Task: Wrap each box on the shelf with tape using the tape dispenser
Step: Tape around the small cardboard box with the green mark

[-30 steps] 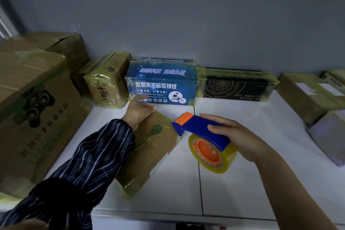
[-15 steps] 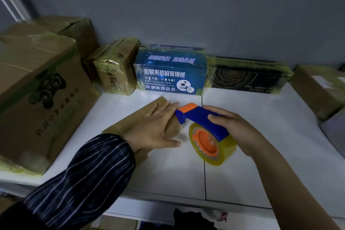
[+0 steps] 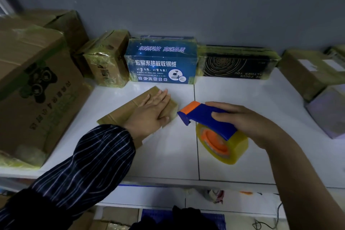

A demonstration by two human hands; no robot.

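White shelf [image 3: 168, 155] boards against a grey wall carry the work. Near the middle lies a flat brown box [image 3: 119, 115], set at a slant. The left hand [image 3: 151, 112] presses flat on its right end, fingers straight. Just beside that end but apart from it, the right hand [image 3: 248, 123] grips the blue tape dispenser [image 3: 205, 115], its orange nose aimed at the box and the yellow roll [image 3: 237, 147] beneath. The step looks like laying a first strip. Anchor the tape end firmly at the box edge, then pull straight across while the left hand pins the box against sliding. Behind stand a blue box [image 3: 160, 61] and a black box [image 3: 237, 63], and a large carton [image 3: 33, 89] sits at the left.
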